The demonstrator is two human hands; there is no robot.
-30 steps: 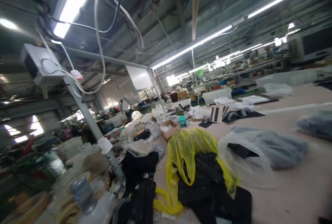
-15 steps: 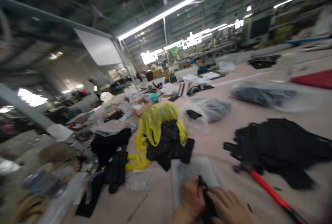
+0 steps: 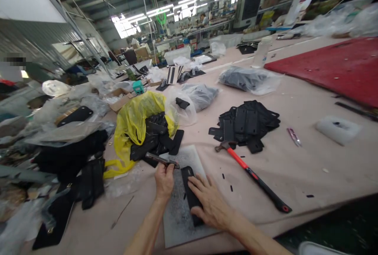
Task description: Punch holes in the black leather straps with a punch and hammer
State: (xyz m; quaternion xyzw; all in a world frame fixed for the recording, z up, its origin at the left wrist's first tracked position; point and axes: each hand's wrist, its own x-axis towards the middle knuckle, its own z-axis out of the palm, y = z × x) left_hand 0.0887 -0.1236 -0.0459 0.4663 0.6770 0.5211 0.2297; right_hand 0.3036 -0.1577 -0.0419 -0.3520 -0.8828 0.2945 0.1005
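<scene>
My left hand (image 3: 164,180) pinches a dark metal punch (image 3: 161,159), held nearly level above the grey-white board (image 3: 189,154). A flat black strip with a slot near its far end, apparently a leather piece (image 3: 189,180), lies lengthwise on that board. My right hand (image 3: 211,204) rests on the strip, fingers spread and flat, pressing it down. Right of the board is a hammer (image 3: 236,158) with a red and black handle. Beyond its head sits a heap of similar black pieces (image 3: 245,123). More black pieces (image 3: 156,129) spill from a yellow plastic bag (image 3: 132,115).
Clear bags with dark contents (image 3: 246,78) lie farther back. To the right are a red sheet (image 3: 333,66), a small pink tool (image 3: 293,137) and a white wrapped block (image 3: 338,129). Small black scraps (image 3: 231,188) dot the pinkish table cover (image 3: 265,164). Piled clutter (image 3: 71,137) fills the left.
My view has swung right and down, and is sharper. My hands, close together over a dark item before, are now apart: the left lifts the punch, the right lies on the black strip.
</scene>
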